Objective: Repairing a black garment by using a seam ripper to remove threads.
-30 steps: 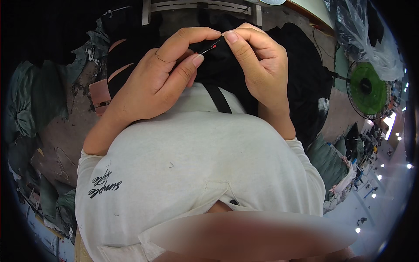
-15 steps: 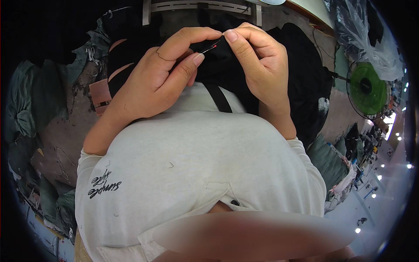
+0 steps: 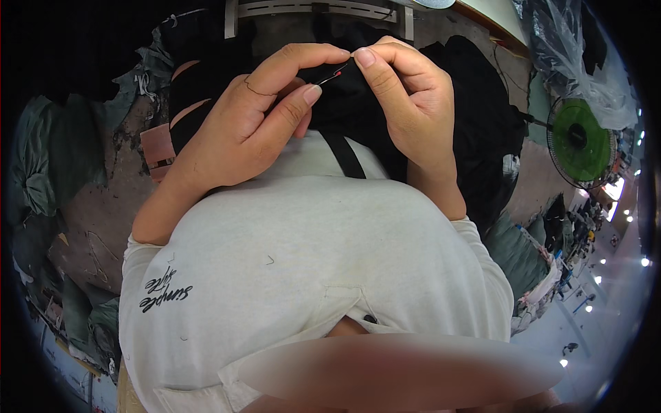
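Observation:
My left hand (image 3: 258, 113) is closed around a seam ripper (image 3: 329, 78), whose metal shaft and small red ball tip stick out past the thumb toward my right hand. A thin dark thread (image 3: 258, 91) loops over the base of the left index finger. My right hand (image 3: 410, 89) pinches thumb against index finger, right at the left index fingertip. Whatever lies in that pinch is too small and dark to make out. Black cloth (image 3: 375, 110) spreads over my lap beneath both hands.
A green fan (image 3: 582, 141) stands at the right, under clear plastic sheeting (image 3: 606, 89). Bundles of grey-green cloth (image 3: 45, 155) lie on the left, with more cloth (image 3: 520, 258) at the right. Ahead is a pale metal frame (image 3: 320, 9).

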`<state>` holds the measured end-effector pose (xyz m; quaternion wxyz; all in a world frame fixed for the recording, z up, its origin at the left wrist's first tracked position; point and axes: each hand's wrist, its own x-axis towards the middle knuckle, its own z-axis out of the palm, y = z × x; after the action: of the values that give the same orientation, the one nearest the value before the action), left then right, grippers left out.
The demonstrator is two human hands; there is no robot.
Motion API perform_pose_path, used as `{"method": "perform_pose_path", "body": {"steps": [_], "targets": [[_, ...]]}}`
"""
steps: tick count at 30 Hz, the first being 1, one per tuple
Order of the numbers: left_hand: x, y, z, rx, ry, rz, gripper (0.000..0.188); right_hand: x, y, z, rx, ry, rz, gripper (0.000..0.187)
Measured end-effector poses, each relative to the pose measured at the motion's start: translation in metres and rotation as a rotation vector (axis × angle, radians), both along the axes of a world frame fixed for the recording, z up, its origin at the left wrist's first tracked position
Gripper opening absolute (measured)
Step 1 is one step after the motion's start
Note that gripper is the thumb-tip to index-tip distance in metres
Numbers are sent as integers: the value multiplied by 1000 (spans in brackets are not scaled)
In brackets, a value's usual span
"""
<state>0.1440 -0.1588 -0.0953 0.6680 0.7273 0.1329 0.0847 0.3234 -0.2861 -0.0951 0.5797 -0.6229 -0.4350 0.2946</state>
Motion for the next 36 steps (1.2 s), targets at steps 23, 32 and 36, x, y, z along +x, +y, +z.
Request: {"method": "perform_pose_path", "body": {"steps": [23, 32, 36], "targets": [[-31, 56, 29, -480, -551, 135, 39, 8, 6, -8, 128, -139, 72, 13], [-66, 91, 51, -494, -754, 206, 15, 14, 9, -3, 284, -328, 110, 5], [-24, 47, 15, -70, -262, 385, 33, 4, 12, 13, 325, -330, 147, 7]]}}
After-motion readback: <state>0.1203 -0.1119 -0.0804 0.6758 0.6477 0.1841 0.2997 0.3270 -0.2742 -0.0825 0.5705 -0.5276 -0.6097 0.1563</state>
